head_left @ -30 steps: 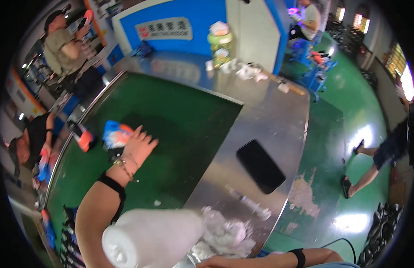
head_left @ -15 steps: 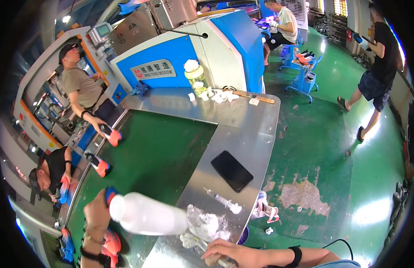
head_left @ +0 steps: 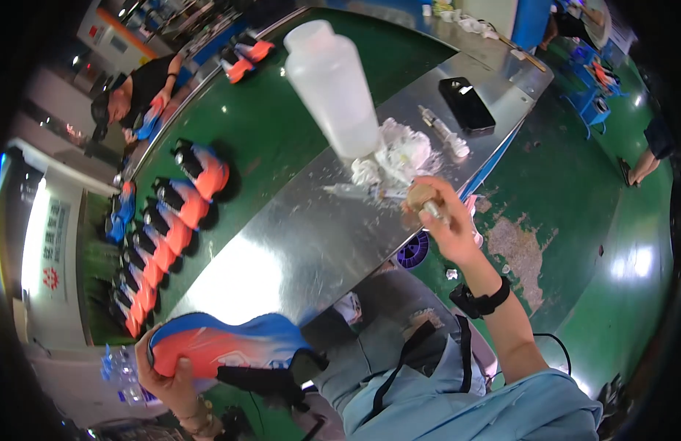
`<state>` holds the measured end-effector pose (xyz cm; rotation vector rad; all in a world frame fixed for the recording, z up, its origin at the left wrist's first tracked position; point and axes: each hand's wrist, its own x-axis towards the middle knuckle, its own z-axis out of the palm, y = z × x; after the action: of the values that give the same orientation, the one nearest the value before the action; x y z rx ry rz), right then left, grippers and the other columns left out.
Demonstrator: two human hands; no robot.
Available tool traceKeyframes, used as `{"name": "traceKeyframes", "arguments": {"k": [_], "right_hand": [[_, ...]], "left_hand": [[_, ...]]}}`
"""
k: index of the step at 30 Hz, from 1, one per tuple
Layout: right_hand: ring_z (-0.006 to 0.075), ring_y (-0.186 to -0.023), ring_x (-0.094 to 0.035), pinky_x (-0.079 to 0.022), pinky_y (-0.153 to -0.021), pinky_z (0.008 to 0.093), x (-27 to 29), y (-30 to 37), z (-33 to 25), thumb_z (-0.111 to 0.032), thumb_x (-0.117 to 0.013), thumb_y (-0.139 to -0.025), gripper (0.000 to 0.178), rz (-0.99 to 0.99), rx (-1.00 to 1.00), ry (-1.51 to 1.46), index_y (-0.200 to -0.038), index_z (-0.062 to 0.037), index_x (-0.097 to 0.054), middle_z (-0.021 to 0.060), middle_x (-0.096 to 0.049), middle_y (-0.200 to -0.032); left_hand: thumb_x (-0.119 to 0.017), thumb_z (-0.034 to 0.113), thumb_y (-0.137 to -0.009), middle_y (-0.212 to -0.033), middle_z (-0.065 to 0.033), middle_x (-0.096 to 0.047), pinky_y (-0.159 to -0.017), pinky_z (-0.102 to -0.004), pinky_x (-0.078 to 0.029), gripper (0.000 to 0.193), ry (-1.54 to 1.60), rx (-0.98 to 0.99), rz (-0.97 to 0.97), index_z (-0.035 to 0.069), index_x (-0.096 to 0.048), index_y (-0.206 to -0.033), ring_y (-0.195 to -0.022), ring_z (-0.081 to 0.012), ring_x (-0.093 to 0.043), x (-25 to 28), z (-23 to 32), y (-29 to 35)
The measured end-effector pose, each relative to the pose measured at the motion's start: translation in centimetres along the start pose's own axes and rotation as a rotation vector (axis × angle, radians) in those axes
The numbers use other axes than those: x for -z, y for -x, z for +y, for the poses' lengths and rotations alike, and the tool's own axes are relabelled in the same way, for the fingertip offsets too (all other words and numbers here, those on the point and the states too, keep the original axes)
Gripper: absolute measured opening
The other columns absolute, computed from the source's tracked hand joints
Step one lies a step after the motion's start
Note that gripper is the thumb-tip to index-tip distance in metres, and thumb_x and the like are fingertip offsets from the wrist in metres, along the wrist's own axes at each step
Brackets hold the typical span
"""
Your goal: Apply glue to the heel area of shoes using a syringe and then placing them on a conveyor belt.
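Observation:
My left hand (head_left: 171,378) is closed round the heel end of a red-and-blue sports shoe (head_left: 238,342), held sideways low at the left, off the table's near edge. Thumb and fingers press on its side. Over the table's right edge my right hand (head_left: 447,224) grips a small tan, round-ended tool (head_left: 423,197); its exact kind is unclear, being partly covered by fingers. Nearby lie crumpled white tissue (head_left: 406,151) and a clear syringe (head_left: 355,191). A white plastic bottle (head_left: 333,92) stands behind the tissue.
A row of several red-and-black shoes (head_left: 164,242) runs along the green belt (head_left: 282,132). A black phone (head_left: 467,105) and another syringe (head_left: 442,131) lie on the metal table edge (head_left: 282,235). Across the belt, a person (head_left: 146,92) handles a shoe. A purple spool (head_left: 412,251) sits below the table.
My left hand has come back from the belt toward me with the shoe. My right hand is raised with the tan tool. The view has swung down and left.

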<state>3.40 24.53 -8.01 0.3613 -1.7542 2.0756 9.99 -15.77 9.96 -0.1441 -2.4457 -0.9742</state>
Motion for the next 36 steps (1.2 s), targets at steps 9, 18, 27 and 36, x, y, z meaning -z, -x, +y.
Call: {"name": "traceKeyframes", "arguments": {"k": [9,18,27,36], "right_hand": [[0.0178,-0.094,-0.055,-0.045,-0.086,0.0348,-2.8,1.0,-4.3,-0.025,-0.05,-0.091,0.044,0.054,-0.122,0.085,-0.126,0.0013,-0.043,0.0088,-0.055,-0.102],[0.0306,-0.067,-0.056,-0.051,-0.058,0.0365,-10.3,-1.3,-13.0,-0.052,-0.05,-0.09,0.045,-0.267,0.033,-0.667,-0.106,-0.0095,-0.047,0.0122,-0.047,-0.103],[0.0412,-0.054,-0.063,-0.058,-0.046,0.0402,-13.9,-5.2,-13.8,-0.032,-0.055,-0.094,0.03,-0.593,-0.143,-0.84,-0.077,-0.0074,-0.059,0.02,-0.063,-0.08],[0.042,-0.05,-0.061,-0.055,-0.041,0.0404,-14.5,-5.7,-12.7,-0.032,-0.055,-0.094,0.04,-0.537,-0.203,-0.88,-0.063,-0.0067,-0.062,0.0226,-0.064,-0.076]], "left_hand": [[-0.071,0.04,-0.079,-0.083,-0.0147,-0.067,-0.069,-0.0316,-0.054,0.047,0.023,-0.34,-0.165,-0.003,-0.061,-0.096,-0.074,-0.0225,-0.067,-6.7,-1.2,2.5],[-0.079,0.034,-0.074,-0.089,-0.0242,-0.066,-0.071,-0.0382,-0.058,0.059,0.59,-0.497,0.106,-0.012,-0.056,-0.102,-0.081,-0.0317,-0.069,-4.9,-0.6,-2.8],[-0.086,0.033,-0.063,-0.09,-0.021,-0.069,-0.071,-0.0312,-0.055,0.064,0.597,-0.513,-0.07,-0.011,-0.059,-0.101,-0.082,-0.0262,-0.068,-7.1,-2.4,-5.5],[-0.061,0.068,-0.075,-0.087,-0.0228,-0.064,-0.067,-0.039,-0.058,0.083,0.387,-0.643,-0.204,-0.009,-0.051,-0.104,-0.076,-0.0313,-0.068,-7.7,-1.5,-6.8]]}}
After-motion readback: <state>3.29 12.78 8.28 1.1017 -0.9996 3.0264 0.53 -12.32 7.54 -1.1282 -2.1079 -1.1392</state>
